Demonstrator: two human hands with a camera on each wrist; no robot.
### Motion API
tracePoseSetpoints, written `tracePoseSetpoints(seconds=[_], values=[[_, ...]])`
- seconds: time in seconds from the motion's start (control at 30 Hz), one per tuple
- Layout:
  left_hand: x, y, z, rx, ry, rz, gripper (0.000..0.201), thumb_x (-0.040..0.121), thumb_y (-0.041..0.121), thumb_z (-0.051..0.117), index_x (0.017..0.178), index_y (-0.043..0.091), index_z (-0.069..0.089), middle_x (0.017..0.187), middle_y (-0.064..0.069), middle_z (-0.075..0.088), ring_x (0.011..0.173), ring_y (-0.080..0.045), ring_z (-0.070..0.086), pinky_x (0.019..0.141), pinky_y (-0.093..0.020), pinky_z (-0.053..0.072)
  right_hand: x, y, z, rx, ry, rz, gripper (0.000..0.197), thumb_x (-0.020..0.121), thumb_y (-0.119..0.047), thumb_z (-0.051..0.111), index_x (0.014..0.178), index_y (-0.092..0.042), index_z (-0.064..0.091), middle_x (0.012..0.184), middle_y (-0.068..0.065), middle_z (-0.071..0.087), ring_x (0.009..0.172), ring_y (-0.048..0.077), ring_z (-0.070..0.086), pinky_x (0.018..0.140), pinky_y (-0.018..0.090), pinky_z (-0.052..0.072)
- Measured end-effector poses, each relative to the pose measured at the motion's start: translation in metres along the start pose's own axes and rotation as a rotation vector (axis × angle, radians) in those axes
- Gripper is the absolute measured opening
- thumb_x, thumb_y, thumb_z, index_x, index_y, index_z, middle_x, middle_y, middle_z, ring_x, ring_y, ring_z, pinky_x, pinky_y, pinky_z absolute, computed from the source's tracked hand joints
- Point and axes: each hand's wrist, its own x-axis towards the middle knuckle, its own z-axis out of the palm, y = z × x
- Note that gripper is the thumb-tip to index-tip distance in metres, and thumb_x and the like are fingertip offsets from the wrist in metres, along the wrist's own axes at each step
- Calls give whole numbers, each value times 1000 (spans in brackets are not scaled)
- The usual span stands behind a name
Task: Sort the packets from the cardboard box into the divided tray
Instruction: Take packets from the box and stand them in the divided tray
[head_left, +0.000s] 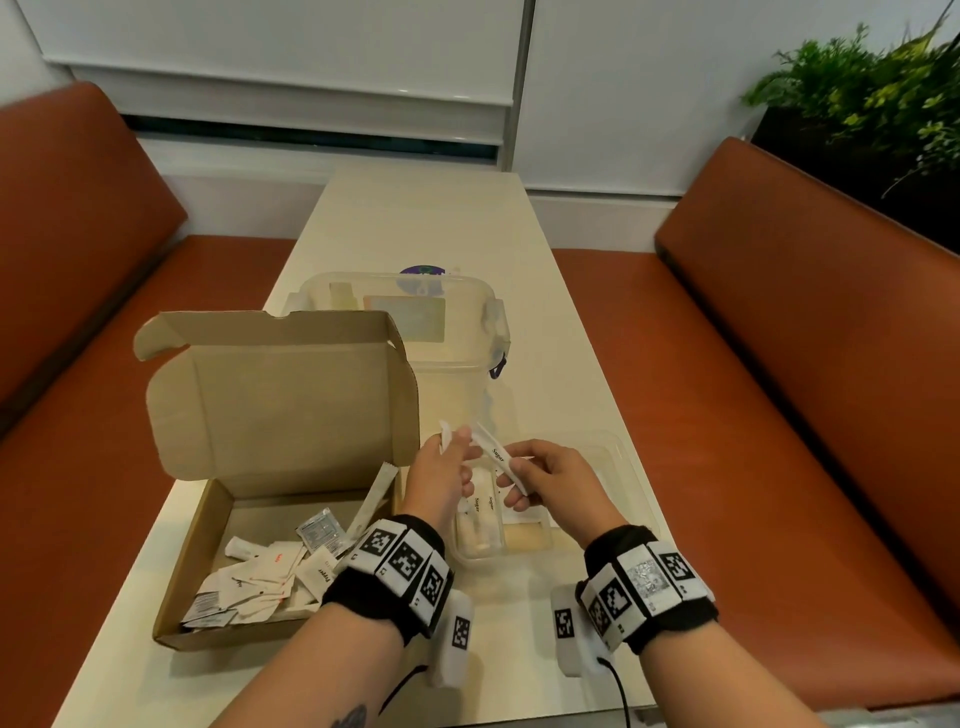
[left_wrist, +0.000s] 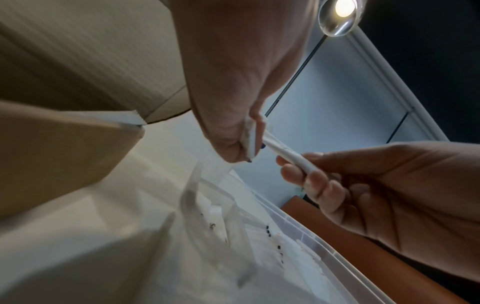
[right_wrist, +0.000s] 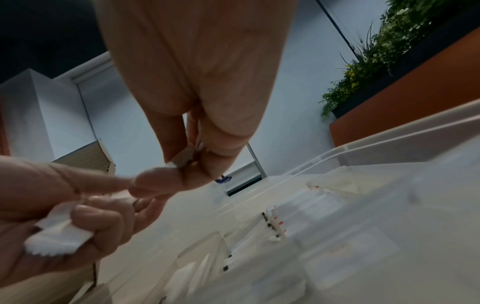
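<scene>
Both hands meet over the clear divided plastic tray (head_left: 631, 470): the right hand (head_left: 550, 475) pinches a white "Sugar" stick packet (head_left: 500, 460), the left hand (head_left: 441, 470) grips what look like more white packets (head_left: 445, 435). If the left grip loosens during the pull, a packet could drop into the wrong compartment.

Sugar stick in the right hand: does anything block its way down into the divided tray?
Nothing visible does. The right hand pinches the sugar stick directly above the divided tray, whose top is open. The left hand, holding other white packets, touches the stick's far end.
</scene>
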Motion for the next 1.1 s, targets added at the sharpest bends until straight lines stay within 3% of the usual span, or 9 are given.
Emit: tracePoseSetpoints(seconds=[0.07,0.13,0.27,0.43,0.6,0.7,0.8,1.0,1.1], values=[[0,0,0,51,-25,22,21,95,25,56,102,5,59,64,4,47,51,-8,37,44,-16,34,0,-1,1,8,1,-16,13,93,-8,56,104,-8,64,77,11,70,57,14,65,59,23,54],[-1,1,-1,10,-30,15,15,94,20,57,96,5,58,64,2,51,49,-8,36,45,-17,33,1,-4,1,19,54,-44,15,87,-7,65,102,-5,63,73,11,68,57,15,66,61,24,55],[-2,3,0,-74,-59,-23,16,96,23,55,98,8,58,86,-6,67,46,-5,34,44,-16,33,8,-15,-5,37,282,-130,14,80,-11,74,91,-8,66,69,11,60,56,13,66,67,30,56],[1,7,2,-128,-43,-128,27,99,33,47,111,9,50,103,-11,65,49,-8,34,45,-19,32,11,-26,-8,-187,325,-235,5,84,-21,70,88,-19,72,70,6,68,54,-1,59,64,19,53],[0,4,-1,-112,-83,-108,32,95,37,53,110,8,57,85,-4,57,51,-8,35,48,-20,31,17,-29,-12,-154,365,-240,26,81,-18,73,105,-17,62,74,12,60,59,13,60,62,23,52],[2,1,-2,-82,-104,-112,50,90,42,59,125,6,54,100,-3,68,48,-7,34,46,-18,34,17,-29,-11,-235,411,-241,26,80,-18,75,101,-18,58,74,10,57,65,21,60,65,31,53],[2,-2,-2,-32,-116,-117,69,84,44,67,139,8,43,99,2,70,49,-7,36,45,-18,35,16,-28,-7,-265,388,-257,24,79,-17,75,95,-19,58,71,6,55,67,24,60,66,34,54],[-3,-5,-2,-23,-224,-72,38,80,38,72,109,14,64,93,-4,70,46,-6,34,45,-19,29,17,-27,-9,-195,418,-253,12,82,-14,72,84,-16,60,66,9,56,52,13,60,59,26,54],[-5,-5,-2,0,-233,-40,24,80,26,74,98,11,68,72,2,65,44,-6,33,44,-18,29,16,-26,-10,-153,407,-243,8,84,-14,69,87,-15,61,68,14,59,52,11,61,61,28,55]])
